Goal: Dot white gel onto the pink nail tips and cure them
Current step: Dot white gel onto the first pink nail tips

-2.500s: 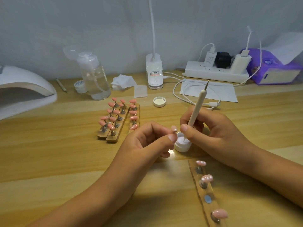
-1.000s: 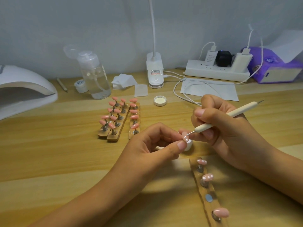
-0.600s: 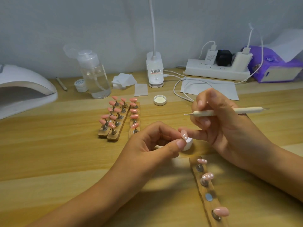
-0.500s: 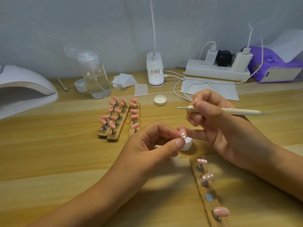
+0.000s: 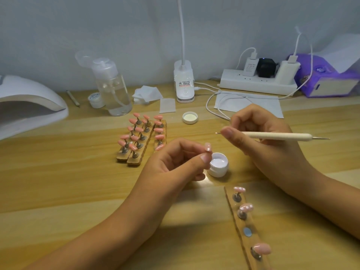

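Bare left hand (image 5: 171, 164), bare right hand (image 5: 270, 147), bare forearms (image 5: 101, 234), short natural fingernails (image 5: 205, 157)

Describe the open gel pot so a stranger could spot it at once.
From the lamp base at the back of the table, come forward to the left hand and right hand. Between them sits the small white gel pot. Unlike the labelled lidded pot by the bottle at back left, it is lidless, with white gel showing.
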A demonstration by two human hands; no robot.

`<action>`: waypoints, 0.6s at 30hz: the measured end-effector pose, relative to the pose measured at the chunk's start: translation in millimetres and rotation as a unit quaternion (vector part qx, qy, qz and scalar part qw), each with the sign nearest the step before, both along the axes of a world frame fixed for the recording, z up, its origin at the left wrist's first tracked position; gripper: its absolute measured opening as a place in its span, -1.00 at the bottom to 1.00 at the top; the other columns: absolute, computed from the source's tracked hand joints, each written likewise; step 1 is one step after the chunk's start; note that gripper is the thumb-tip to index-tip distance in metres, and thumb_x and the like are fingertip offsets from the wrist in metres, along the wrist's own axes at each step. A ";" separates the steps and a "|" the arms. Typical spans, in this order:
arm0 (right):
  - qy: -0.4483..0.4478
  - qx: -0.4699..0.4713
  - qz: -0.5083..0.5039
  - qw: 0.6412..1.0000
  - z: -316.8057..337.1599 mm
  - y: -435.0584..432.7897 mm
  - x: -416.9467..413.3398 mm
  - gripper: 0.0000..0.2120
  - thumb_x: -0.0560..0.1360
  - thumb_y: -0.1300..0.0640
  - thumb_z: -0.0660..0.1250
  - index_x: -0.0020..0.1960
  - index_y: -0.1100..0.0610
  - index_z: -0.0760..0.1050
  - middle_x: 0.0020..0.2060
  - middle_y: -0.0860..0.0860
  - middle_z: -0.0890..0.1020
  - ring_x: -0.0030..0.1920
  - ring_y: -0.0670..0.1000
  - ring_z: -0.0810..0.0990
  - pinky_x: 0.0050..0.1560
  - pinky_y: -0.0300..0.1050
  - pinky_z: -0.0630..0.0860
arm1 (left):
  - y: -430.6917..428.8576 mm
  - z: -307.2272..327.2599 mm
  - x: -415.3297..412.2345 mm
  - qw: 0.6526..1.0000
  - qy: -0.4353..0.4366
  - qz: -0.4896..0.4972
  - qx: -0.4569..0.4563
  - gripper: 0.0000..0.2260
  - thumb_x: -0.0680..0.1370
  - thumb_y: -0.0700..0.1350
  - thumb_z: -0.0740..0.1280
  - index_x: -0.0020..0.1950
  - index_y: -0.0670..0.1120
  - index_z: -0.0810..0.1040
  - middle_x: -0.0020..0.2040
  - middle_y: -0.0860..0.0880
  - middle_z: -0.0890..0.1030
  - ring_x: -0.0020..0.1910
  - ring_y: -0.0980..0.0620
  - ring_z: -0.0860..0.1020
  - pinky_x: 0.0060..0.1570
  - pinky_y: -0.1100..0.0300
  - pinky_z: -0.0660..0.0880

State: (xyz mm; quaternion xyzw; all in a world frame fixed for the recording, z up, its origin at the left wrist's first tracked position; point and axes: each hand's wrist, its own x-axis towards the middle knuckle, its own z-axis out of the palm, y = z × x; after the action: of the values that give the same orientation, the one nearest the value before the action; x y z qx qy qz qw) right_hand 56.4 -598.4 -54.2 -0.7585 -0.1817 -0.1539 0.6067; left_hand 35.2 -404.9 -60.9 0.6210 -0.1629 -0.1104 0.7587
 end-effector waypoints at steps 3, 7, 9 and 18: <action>-0.010 0.003 0.004 1.000 -0.7 -0.8 -0.5 -0.88 0.44 0.06 0.45 -0.05 0.03 0.59 -0.21 -0.02 0.61 -0.19 -0.12 0.56 -0.14 -0.29 0.50 | 0.7 -1.2 0.4 1.000 0.005 0.006 -0.003 -0.93 0.38 0.01 0.44 -0.15 0.09 0.66 -0.19 0.09 0.66 -0.22 0.21 0.58 -0.19 0.35 0.51; -0.009 -0.006 -0.007 1.000 -0.8 -3.2 0.7 -0.85 0.51 0.01 0.32 -0.01 0.03 0.60 -0.18 -0.15 0.64 -0.19 -0.13 0.56 -0.09 -0.27 0.49 | 0.3 -1.5 1.2 1.000 0.004 0.007 -0.003 -0.92 0.37 0.00 0.44 -0.16 0.09 0.66 -0.21 0.08 0.65 -0.25 0.21 0.57 -0.21 0.35 0.50; -0.008 -0.022 -0.004 1.000 -2.1 -2.5 0.1 -0.86 0.53 -0.01 0.32 -0.04 0.04 0.58 -0.22 -0.15 0.63 -0.22 -0.11 0.56 -0.11 -0.22 0.51 | 0.0 -1.5 1.4 1.000 0.005 0.007 -0.006 -0.93 0.37 -0.01 0.44 -0.16 0.08 0.66 -0.22 0.09 0.64 -0.26 0.21 0.56 -0.22 0.35 0.50; -0.038 -0.146 0.028 0.988 -6.1 -0.4 -0.8 -0.82 0.53 -0.04 0.25 -0.08 0.04 0.55 -0.23 -0.02 0.57 -0.19 -0.01 0.51 -0.19 -0.28 0.46 | 0.1 -0.4 1.2 1.000 0.011 0.012 -0.007 -0.92 0.35 0.00 0.43 -0.18 0.06 0.66 -0.25 0.08 0.62 -0.26 0.18 0.56 -0.23 0.34 0.50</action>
State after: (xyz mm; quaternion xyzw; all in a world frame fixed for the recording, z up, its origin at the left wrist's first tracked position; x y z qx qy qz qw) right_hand 55.6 -598.8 -60.3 -0.8269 -0.2465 -0.1377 0.4863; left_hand 36.4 -404.7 -61.3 0.6166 -0.1481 -0.1072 0.7657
